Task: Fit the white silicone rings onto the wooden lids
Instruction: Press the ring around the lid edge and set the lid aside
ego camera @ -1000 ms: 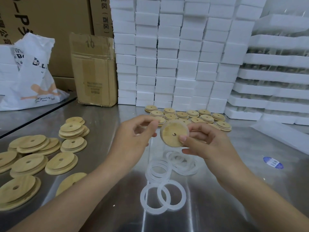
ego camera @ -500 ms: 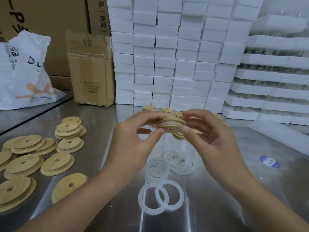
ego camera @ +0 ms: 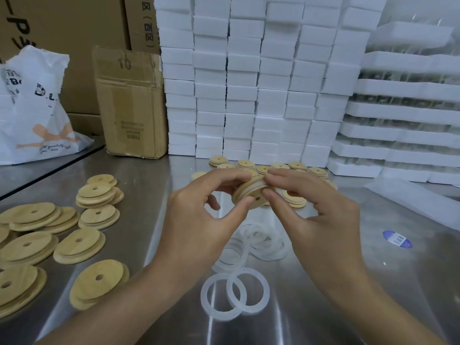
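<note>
left grip (ego camera: 196, 220), right grip (ego camera: 321, 210): pinch wooden lid (ego camera: 252, 201) | white ring (ego camera: 254, 187) round rim

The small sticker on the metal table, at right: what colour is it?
The sticker is blue with a white patch; head view.

You're over a brushed steel table (ego camera: 159, 190), and it throws back soft light in pale streaks. Straight ahead is a wall of white foam blocks (ego camera: 249, 78), stacked in tidy columns right up out of view. To your right, long foam trays (ego camera: 403, 113) are piled in layers with something glassy between them, though it's too blurred to be sure. Left of the blocks stands a worn cardboard box (ego camera: 129, 105) marked 10, with bigger brown cartons (ego camera: 74, 28) behind it. Far left sits a crumpled white plastic bag (ego camera: 37, 113). A blue sticker (ego camera: 397, 239) lies on the steel at your right.
</note>
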